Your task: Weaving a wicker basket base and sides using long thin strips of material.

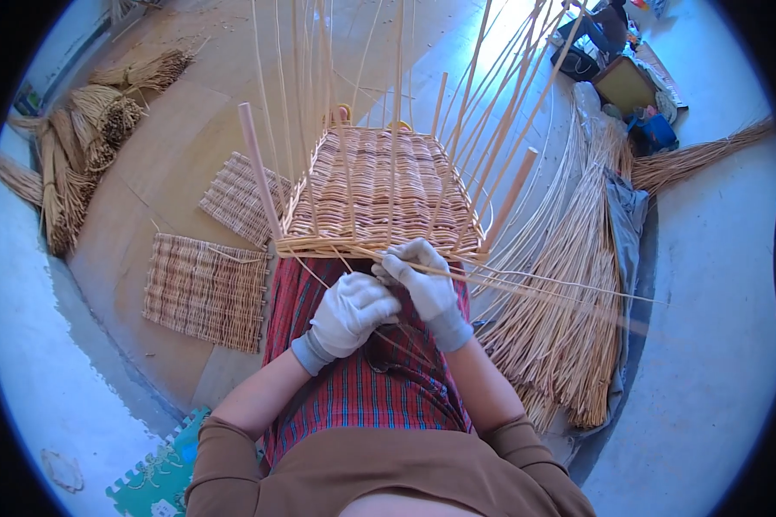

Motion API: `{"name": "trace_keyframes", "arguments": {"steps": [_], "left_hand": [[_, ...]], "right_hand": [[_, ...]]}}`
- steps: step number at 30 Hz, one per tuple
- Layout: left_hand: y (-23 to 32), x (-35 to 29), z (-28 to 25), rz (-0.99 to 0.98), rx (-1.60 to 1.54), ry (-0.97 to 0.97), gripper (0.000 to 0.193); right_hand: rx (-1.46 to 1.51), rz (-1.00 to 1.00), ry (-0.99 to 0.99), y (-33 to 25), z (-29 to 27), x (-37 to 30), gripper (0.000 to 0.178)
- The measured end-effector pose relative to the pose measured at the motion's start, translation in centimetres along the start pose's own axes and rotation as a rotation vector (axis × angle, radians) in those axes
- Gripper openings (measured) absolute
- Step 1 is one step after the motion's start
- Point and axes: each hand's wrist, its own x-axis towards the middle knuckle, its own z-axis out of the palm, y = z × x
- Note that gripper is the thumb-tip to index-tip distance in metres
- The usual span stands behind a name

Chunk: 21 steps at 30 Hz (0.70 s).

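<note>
A woven wicker base (371,177) lies in front of me, its near edge just above my lap. Thin upright canes rise around it, with a thick wooden post (259,168) at the near left corner and a second post (510,200) at the near right. My right hand (424,289), in a white glove, pinches a wicker strand (526,283) against the near edge; its long end trails off to the right. My left hand (353,317), also gloved, is closed just below that edge, fingers curled around thin strands that run into it. The fingertips are partly hidden.
On the floor to the left lie two woven panels (205,293). Bundles of cane (69,164) rest against the left wall. A large spread of loose cane (569,327) fills the right side on a grey sheet. Behind it are a blue container (653,131) and a box (625,86).
</note>
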Motion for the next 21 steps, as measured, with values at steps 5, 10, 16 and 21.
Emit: {"name": "trace_keyframes", "arguments": {"steps": [5, 10, 16, 21], "left_hand": [[0.5, 5.4, -0.5, -0.213, 0.451, 0.182, 0.055], [-2.3, 4.0, 0.5, -0.152, 0.365, 0.049, 0.077], [-3.1, 3.6, 2.7, -0.084, 0.471, 0.108, 0.077], [-3.0, 3.8, 4.1, -0.113, 0.555, 0.087, 0.071]], "right_hand": [[0.036, 0.223, 0.05, -5.2, -3.4, -1.6, 0.024], [-0.171, -0.221, 0.463, -7.9, -4.6, -2.6, 0.026], [-1.081, -0.63, 0.097, -14.5, 0.6, 6.3, 0.053], [-2.212, -0.912, 0.289, -13.4, 5.2, 10.8, 0.081]]}}
